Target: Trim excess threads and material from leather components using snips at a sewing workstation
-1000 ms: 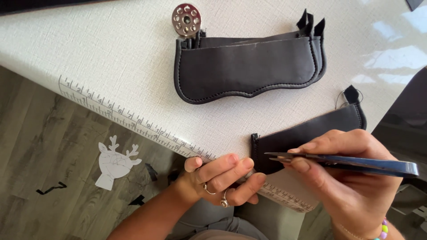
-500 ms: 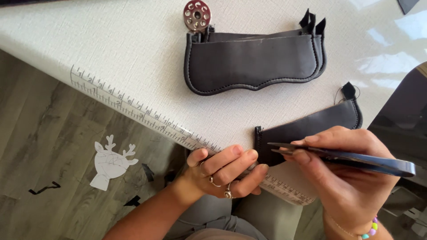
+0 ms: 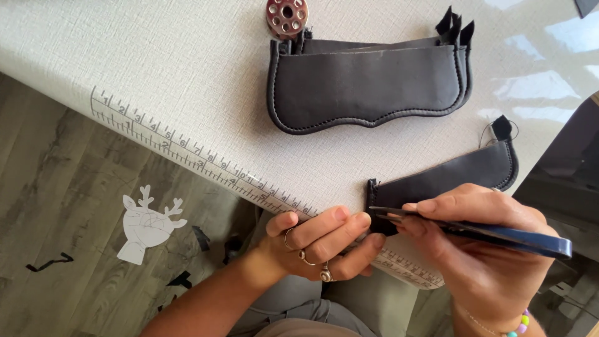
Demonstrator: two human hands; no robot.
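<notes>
At the near edge of a pale textured table (image 3: 156,68), around five o'clock in the view, two bare hands work on a dark leather piece (image 3: 449,175) lying flat on the table. Its left corner is pinched in the curled, ringed fingers of the left hand (image 3: 318,243). The right hand (image 3: 480,249), at four o'clock, grips blue-handled scissors (image 3: 474,229) with fingers closed round them; the thin blades point toward nine o'clock and reach the held corner. A printed ruler strip (image 3: 187,156) runs along the table edge. At twelve o'clock lies a stack of similar dark stitched leather pieces (image 3: 368,84), with a metal bobbin (image 3: 286,15) touching its upper left corner. On the wooden floor (image 3: 56,181) at eight o'clock lies a pale paper deer-head cutout (image 3: 146,226).
</notes>
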